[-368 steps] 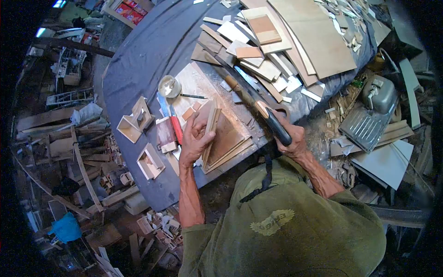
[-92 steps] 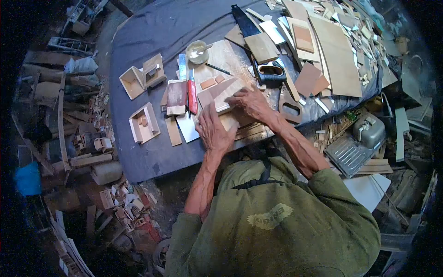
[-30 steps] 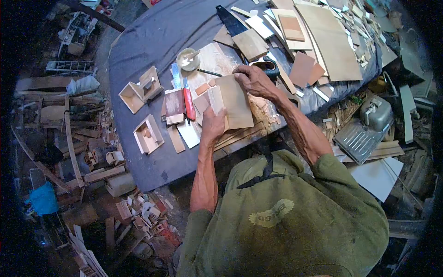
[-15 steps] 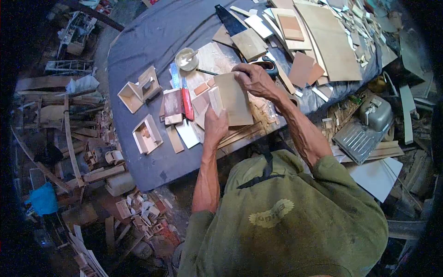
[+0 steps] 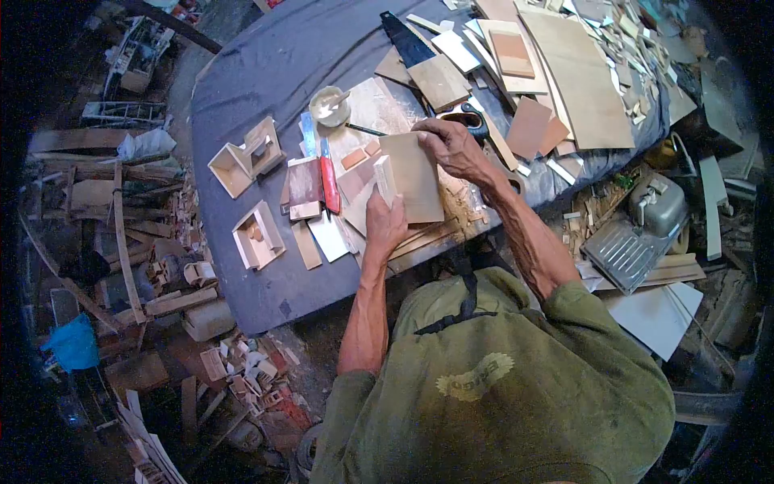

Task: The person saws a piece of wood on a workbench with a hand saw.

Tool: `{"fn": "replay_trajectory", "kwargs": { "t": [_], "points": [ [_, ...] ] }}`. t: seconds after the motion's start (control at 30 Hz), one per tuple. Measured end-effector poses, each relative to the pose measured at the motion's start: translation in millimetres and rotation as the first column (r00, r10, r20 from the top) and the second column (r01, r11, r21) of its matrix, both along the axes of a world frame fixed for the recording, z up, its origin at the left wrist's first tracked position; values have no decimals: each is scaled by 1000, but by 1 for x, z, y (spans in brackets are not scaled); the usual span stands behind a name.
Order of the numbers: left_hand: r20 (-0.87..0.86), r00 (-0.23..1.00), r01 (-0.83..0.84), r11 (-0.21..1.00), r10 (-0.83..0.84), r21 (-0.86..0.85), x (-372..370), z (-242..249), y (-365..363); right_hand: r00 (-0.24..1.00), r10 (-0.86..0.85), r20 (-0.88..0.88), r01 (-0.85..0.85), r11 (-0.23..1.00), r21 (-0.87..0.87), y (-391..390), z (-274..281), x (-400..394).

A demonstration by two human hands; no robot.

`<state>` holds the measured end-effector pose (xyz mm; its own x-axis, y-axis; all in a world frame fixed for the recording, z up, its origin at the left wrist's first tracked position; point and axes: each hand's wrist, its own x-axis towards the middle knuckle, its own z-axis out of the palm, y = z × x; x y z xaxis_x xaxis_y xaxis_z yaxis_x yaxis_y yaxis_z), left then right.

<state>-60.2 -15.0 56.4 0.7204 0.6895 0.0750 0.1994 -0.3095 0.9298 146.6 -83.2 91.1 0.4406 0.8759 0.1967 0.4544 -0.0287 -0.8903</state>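
My left hand (image 5: 385, 224) is closed around a small pale wooden block (image 5: 384, 177), held upright against the left edge of a thin plywood panel (image 5: 418, 189). Fingers of my right hand (image 5: 453, 149) pinch the panel's upper right corner. Left of my hands lie a red-handled cutter (image 5: 330, 181), a dark-faced wooden piece (image 5: 305, 184) and a blue ruler (image 5: 308, 133). Behind the block are small reddish-brown wood pieces (image 5: 353, 158). A bowl of pale paste (image 5: 329, 106) with a stick in it stands beyond, near a pencil (image 5: 365, 129).
Two small open wooden boxes (image 5: 258, 235) sit on the dark cloth-covered table (image 5: 282, 300). A handsaw (image 5: 405, 39) and plywood sheets (image 5: 576, 81) lie toward the back right. Wood scraps (image 5: 254, 375) cover the floor at left; a steel sink (image 5: 637, 234) is at right.
Both hands keep their hold on the block and panel, which stay nearly in place. The whole view has shifted slightly.
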Motion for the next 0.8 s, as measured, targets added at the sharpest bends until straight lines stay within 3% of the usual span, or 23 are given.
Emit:
{"fn": "replay_trajectory", "kwargs": {
  "t": [0.1, 0.2, 0.3, 0.33, 0.37, 0.47, 0.57, 0.67, 0.8],
  "points": [
    [86, 995, -47, 999, 49, -18, 6, -13, -5, 1000, 18, -20, -17, 1000, 21, 1, -9, 3],
    [86, 993, -77, 997, 79, -31, 11, -9, -6, 978, -49, -203, 47, 999, -19, -2, -21, -3],
    [61, 996, -60, 994, 66, -92, 11, 0, -7, 926, -17, -377, -13, 997, -78, -14, -21, -16],
    [52, 998, -32, 994, 37, -100, 9, -8, -3, 905, 62, -421, -82, 996, -29, -15, -35, -19],
    [43, 999, -3, 994, 8, -109, 9, -15, 0, 904, 42, -425, -46, 999, 1, -16, -48, -23],
    [71, 980, -187, 982, 185, 27, 12, -29, -8, 912, -31, -409, 43, 999, 20, -23, -47, -38],
    [21, 987, -158, 970, 157, 184, 11, -16, -15, 848, -41, -528, 52, 999, 6, -28, -48, -41],
    [-50, 984, -173, 985, 171, -26, 15, 6, -23, 850, -73, -521, 97, 995, 19, -31, -52, -45],
    [-57, 988, -147, 989, 147, -12, 14, -4, -24, 827, -86, -556, 114, 993, 16, -32, -63, -48]
  ]
}}
